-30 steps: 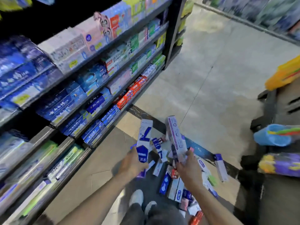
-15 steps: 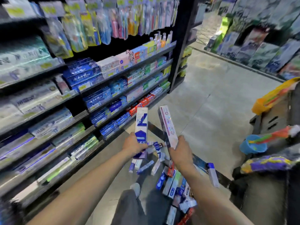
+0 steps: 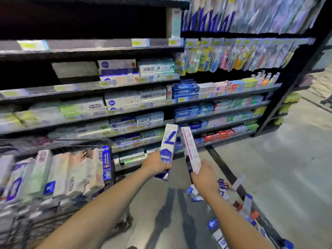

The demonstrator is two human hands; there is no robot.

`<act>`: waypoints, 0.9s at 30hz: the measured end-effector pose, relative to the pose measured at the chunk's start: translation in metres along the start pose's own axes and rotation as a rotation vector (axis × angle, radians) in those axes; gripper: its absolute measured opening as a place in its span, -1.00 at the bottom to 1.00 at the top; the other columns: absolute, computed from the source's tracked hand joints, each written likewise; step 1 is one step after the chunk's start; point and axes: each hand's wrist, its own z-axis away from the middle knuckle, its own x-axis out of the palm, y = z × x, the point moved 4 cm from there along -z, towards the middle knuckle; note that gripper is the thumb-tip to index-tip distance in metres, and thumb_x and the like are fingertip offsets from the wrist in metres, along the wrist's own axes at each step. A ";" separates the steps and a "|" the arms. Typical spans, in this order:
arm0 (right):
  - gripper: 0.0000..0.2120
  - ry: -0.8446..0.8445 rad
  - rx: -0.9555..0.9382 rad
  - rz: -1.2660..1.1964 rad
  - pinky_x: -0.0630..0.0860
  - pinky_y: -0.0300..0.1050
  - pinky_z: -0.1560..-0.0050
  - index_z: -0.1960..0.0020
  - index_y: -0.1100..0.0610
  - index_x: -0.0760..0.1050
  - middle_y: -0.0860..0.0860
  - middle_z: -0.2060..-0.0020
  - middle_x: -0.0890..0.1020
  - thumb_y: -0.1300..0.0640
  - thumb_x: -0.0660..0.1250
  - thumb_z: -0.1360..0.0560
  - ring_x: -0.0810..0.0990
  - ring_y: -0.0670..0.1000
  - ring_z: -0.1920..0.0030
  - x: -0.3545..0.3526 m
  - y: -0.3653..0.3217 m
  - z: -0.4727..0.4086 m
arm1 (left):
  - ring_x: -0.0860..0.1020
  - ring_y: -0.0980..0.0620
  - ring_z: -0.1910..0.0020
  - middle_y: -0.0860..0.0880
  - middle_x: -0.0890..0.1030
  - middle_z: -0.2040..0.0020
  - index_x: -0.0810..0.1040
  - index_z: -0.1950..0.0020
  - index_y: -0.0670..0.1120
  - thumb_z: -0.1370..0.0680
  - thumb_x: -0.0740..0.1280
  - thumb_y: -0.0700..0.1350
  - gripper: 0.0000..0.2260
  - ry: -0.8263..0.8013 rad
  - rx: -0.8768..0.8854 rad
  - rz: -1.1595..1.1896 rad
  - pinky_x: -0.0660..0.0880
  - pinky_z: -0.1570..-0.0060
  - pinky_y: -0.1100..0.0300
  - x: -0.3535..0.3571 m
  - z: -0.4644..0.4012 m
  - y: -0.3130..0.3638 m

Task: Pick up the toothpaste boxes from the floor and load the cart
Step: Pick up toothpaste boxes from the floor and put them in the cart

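- The wire cart [image 3: 75, 209] at the left is packed with upright boxes [image 3: 71, 175], mostly white and blue; blur hides their print.
- Left hand [image 3: 156, 164]: its grip is wrapped round a white-and-blue toothpaste box [image 3: 168, 150], held upright just right of the cart's corner.
- Right hand [image 3: 204, 177]: its grip pinches the lower end of a white-and-pink toothpaste box [image 3: 190, 148], close beside the other; I cannot tell if they touch.
- More loose boxes [image 3: 239, 203] lie scattered on the floor [image 3: 278, 177] at the right, partly cut off by the lower edge.
- The store shelves [image 3: 143, 108] behind are stocked, labels smeared.
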 end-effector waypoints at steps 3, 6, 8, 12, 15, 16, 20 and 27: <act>-0.65 -0.067 -0.083 0.011 0.50 0.07 -0.02 -0.15 0.23 0.34 0.23 -0.05 0.53 0.15 0.32 -0.43 0.55 0.26 -0.06 0.035 -0.055 0.010 | 0.55 -0.12 -0.11 -0.10 0.56 -0.17 0.41 -0.24 -0.10 -0.37 0.46 -0.01 -0.51 0.083 -0.067 0.074 0.50 -0.09 0.10 -0.046 0.015 -0.049; -0.66 -0.141 -0.158 0.022 0.48 0.06 0.00 -0.14 0.23 0.33 0.25 -0.06 0.54 0.12 0.33 -0.45 0.55 0.28 -0.06 0.075 -0.109 0.024 | 0.55 -0.08 -0.09 -0.10 0.57 -0.15 0.43 -0.22 -0.10 -0.38 0.46 -0.05 -0.54 0.157 -0.127 0.123 0.48 -0.04 0.15 -0.088 0.026 -0.101; -0.65 -0.183 -0.193 0.027 0.48 0.07 -0.05 -0.16 0.23 0.33 0.26 -0.08 0.54 0.11 0.32 -0.47 0.55 0.28 -0.08 0.104 -0.142 0.034 | 0.56 -0.08 -0.08 -0.09 0.59 -0.12 0.43 -0.20 -0.10 -0.38 0.47 -0.05 -0.55 0.190 -0.170 0.168 0.49 -0.03 0.16 -0.115 0.031 -0.137; -0.61 -0.259 -0.228 -0.009 0.45 0.00 -0.01 -0.21 0.23 0.31 0.23 -0.12 0.54 0.08 0.32 -0.48 0.54 0.26 -0.11 0.160 -0.207 0.054 | 0.60 -0.05 -0.02 -0.06 0.64 -0.01 0.52 -0.06 -0.08 -0.37 0.46 -0.05 -0.69 0.208 -0.196 0.167 0.50 0.02 0.17 -0.168 0.032 -0.208; -0.67 -0.298 -0.229 0.005 0.40 -0.05 0.07 -0.17 0.23 0.32 0.22 -0.11 0.54 0.12 0.31 -0.49 0.54 0.24 -0.12 0.199 -0.252 0.066 | 0.60 -0.01 0.10 -0.05 0.65 0.03 0.51 -0.10 -0.10 -0.35 0.45 -0.03 -0.64 0.205 -0.249 0.162 0.53 0.09 0.17 -0.205 0.024 -0.263; -0.67 -0.306 -0.221 0.015 0.41 -0.05 0.06 -0.17 0.22 0.31 0.22 -0.11 0.54 0.12 0.31 -0.49 0.54 0.24 -0.12 0.213 -0.266 0.069 | 0.59 -0.01 0.12 -0.06 0.64 0.04 0.48 -0.10 -0.09 -0.35 0.45 -0.02 -0.62 0.209 -0.269 0.171 0.53 0.13 0.17 -0.216 0.020 -0.282; -0.66 -0.336 -0.174 0.053 0.49 -0.02 -0.03 -0.20 0.18 0.29 0.17 -0.11 0.54 0.12 0.29 -0.50 0.55 0.20 -0.10 0.267 -0.311 0.082 | 0.61 -0.05 0.08 -0.08 0.63 0.01 0.43 -0.07 -0.10 -0.35 0.47 -0.01 -0.60 0.196 -0.341 0.195 0.56 0.08 0.12 -0.247 0.003 -0.353; -0.56 -0.409 -0.069 0.102 0.50 -0.08 -0.09 -0.30 0.18 0.25 0.15 -0.16 0.54 0.13 0.32 -0.50 0.56 0.16 -0.14 0.348 -0.348 0.098 | 0.54 -0.03 0.08 -0.05 0.54 0.05 0.35 0.15 -0.02 -0.41 0.46 -0.03 -0.72 0.067 -0.444 0.237 0.46 0.10 0.21 -0.251 -0.027 -0.433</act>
